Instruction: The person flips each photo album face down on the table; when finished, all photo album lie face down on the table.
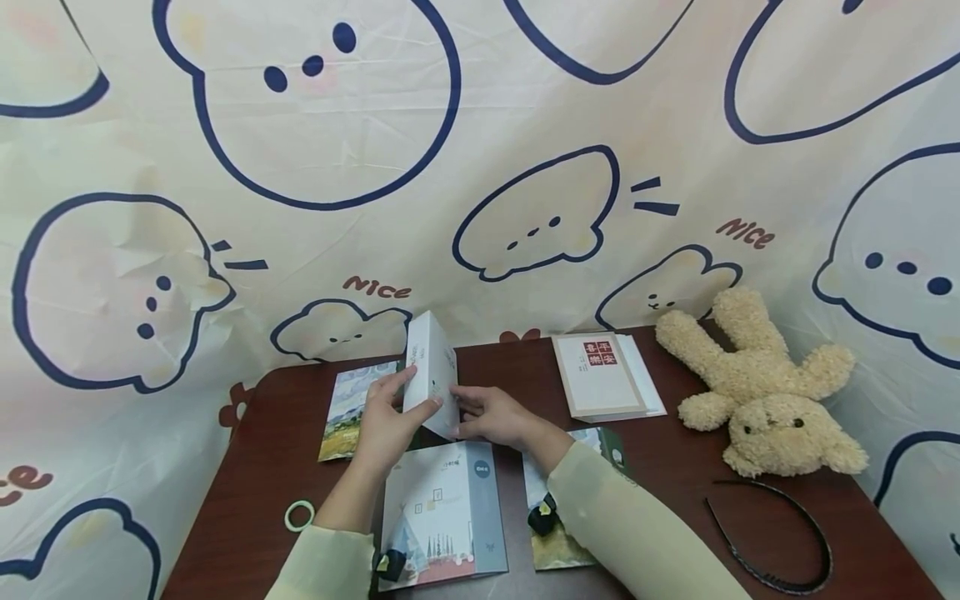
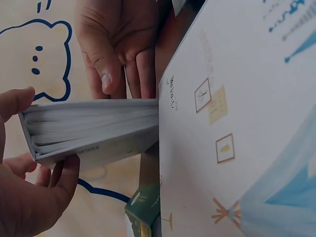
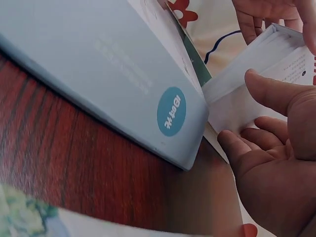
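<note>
The relation that matters: the thick white book stands on end between your hands, near the far side of the table, its long axis close to upright and its top leaning toward 11 o'clock in the head view. From your left hand it lies toward 2 o'clock; from your right hand, toward 10 o'clock. Neither hand is the nearer, since both touch it. Grip, left: you are grasping the book, thumb and fingers on opposite sides of its layered edge in the left wrist view. Grip, right: not clenched; thumb and fingers lie loosely against the right-hand side, and I cannot tell whether they bear weight. My judgement: any tilt or turn hinges on the left hold, with the right as a steadying stop. Pose: left forearm enters from 7 o'clock, right forearm from 4 o'clock, palms turned inward. A blue-and-white book lies at 6 o'clock from the held one, a landscape-covered book at 8 o'clock. Whether the bottom edge rests on the table is unclear; the near book partly screens it in the wrist views.
</note>
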The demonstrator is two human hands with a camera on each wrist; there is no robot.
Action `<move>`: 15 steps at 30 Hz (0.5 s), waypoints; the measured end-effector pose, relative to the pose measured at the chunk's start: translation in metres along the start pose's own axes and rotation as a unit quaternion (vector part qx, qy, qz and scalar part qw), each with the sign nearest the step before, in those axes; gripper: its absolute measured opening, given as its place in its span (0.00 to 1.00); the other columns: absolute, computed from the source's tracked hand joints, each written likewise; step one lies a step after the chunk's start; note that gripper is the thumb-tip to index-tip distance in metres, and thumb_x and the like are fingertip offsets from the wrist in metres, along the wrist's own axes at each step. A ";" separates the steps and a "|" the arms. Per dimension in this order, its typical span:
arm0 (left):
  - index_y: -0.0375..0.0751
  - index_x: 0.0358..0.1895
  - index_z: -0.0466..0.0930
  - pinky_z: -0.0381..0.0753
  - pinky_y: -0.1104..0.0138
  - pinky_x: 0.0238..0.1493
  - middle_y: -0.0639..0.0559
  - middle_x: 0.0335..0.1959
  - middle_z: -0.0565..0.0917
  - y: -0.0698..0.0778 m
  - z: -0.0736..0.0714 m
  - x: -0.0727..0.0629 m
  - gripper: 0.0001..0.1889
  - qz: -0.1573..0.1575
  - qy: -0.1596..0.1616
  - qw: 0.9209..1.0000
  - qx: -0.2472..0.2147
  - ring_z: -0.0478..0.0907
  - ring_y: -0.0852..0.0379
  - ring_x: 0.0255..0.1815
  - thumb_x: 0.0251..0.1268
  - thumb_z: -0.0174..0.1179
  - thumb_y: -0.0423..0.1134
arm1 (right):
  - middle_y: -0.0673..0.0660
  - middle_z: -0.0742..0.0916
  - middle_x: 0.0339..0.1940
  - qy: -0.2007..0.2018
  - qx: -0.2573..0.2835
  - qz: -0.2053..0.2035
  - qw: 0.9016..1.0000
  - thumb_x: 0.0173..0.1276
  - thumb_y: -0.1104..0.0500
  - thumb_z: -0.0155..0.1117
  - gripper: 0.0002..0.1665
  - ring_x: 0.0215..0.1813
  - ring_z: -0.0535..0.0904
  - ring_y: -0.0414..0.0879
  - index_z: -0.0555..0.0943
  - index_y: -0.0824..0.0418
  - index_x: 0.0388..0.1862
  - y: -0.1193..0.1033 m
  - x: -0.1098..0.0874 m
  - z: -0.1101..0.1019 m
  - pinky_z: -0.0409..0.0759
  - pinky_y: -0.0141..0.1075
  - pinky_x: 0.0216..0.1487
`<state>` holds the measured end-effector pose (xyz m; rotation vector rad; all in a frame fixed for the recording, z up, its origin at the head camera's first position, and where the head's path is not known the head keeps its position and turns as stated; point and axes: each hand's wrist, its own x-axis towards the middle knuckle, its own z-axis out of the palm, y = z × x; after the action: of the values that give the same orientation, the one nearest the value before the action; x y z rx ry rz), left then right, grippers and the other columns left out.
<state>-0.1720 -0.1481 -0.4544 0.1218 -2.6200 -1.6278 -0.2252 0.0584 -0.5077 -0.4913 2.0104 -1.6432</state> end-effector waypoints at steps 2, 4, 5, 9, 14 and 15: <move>0.43 0.78 0.68 0.82 0.45 0.59 0.40 0.76 0.59 0.001 0.000 0.000 0.40 0.003 0.001 1.000 0.001 0.72 0.36 0.66 0.65 0.73 0.47 | 0.59 0.72 0.79 -0.002 0.007 0.004 1.000 0.65 0.62 0.77 0.49 0.76 0.70 0.54 0.65 0.56 0.82 0.000 0.001 0.002 0.74 0.44 0.71; 0.43 0.78 0.68 0.82 0.46 0.59 0.40 0.76 0.60 0.003 -0.001 0.000 0.40 0.005 0.003 1.000 0.003 0.71 0.37 0.66 0.64 0.73 0.47 | 0.58 0.73 0.78 -0.004 0.011 0.008 1.000 0.65 0.62 0.76 0.49 0.76 0.71 0.53 0.65 0.55 0.82 0.000 0.002 0.003 0.75 0.44 0.70; 0.43 0.78 0.68 0.81 0.46 0.60 0.40 0.75 0.60 0.003 -0.001 0.000 0.40 0.006 0.004 1.000 0.004 0.71 0.37 0.66 0.64 0.74 0.47 | 0.58 0.73 0.78 -0.005 0.014 0.008 1.000 0.66 0.63 0.76 0.48 0.76 0.71 0.54 0.65 0.56 0.82 0.000 0.002 0.004 0.75 0.44 0.70; 0.45 0.78 0.68 0.81 0.46 0.60 0.41 0.75 0.60 0.005 -0.001 -0.001 0.41 0.005 0.005 1.000 0.012 0.70 0.38 0.67 0.63 0.74 0.47 | 0.58 0.74 0.77 -0.007 0.017 0.008 1.000 0.67 0.63 0.75 0.47 0.76 0.71 0.54 0.65 0.57 0.82 -0.001 0.002 0.007 0.76 0.42 0.68; 0.47 0.78 0.67 0.80 0.46 0.62 0.41 0.77 0.59 0.006 -0.002 -0.002 0.42 0.002 -0.001 1.000 0.016 0.68 0.37 0.69 0.62 0.75 0.51 | 0.59 0.75 0.76 -0.007 0.031 0.002 0.999 0.70 0.65 0.71 0.44 0.76 0.71 0.55 0.64 0.59 0.82 0.000 0.004 0.009 0.77 0.42 0.67; 0.47 0.78 0.68 0.80 0.46 0.62 0.41 0.77 0.60 0.006 -0.002 -0.002 0.42 0.002 -0.003 1.000 0.015 0.68 0.37 0.70 0.62 0.75 0.51 | 0.60 0.76 0.76 -0.005 0.034 -0.001 0.999 0.70 0.65 0.71 0.43 0.76 0.71 0.55 0.65 0.60 0.81 0.000 0.004 0.009 0.77 0.43 0.67</move>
<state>-0.1704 -0.1468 -0.4482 0.1130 -2.6469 -1.5904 -0.2233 0.0485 -0.5096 -0.4753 1.9398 -1.7015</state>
